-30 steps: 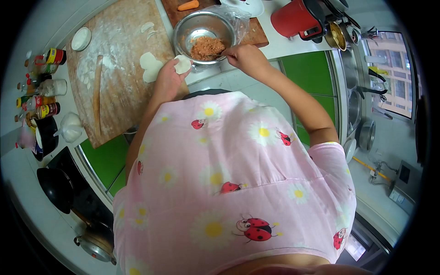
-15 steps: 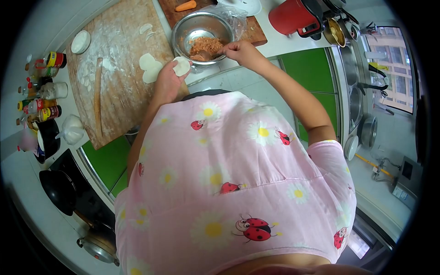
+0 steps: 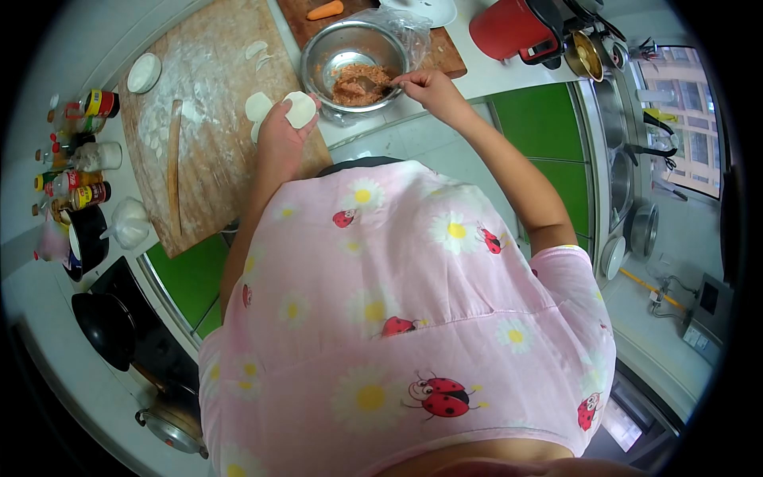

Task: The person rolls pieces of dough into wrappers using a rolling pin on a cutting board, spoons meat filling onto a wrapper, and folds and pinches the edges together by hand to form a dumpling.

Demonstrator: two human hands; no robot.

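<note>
A round dumpling wrapper (image 3: 300, 110) lies in my left hand (image 3: 280, 137), held between the thumb and fingers above the front edge of the board. More wrappers (image 3: 258, 105) rest on the floury board just beyond that hand, partly hidden by it. My right hand (image 3: 430, 91) pinches the handle of a spoon (image 3: 368, 83) at the near right rim of a steel bowl (image 3: 311, 57). The spoon's head is in the reddish-brown minced filling (image 3: 350, 89) at the bottom of the bowl.
A rolling pin (image 3: 174, 171) and a white bowl of flour (image 3: 144, 73) sit on the wooden board (image 3: 211, 191). Sauce bottles (image 3: 83, 195) line the left side. Behind the bowl are a carrot (image 3: 325, 10) and plastic bag (image 3: 409, 36); a red kettle (image 3: 509, 32) stands right.
My left hand has drawn slightly left, away from the bowl, with the wrapper. My right hand has shifted slightly, and the spoon has moved toward the bowl's right side through the filling.
</note>
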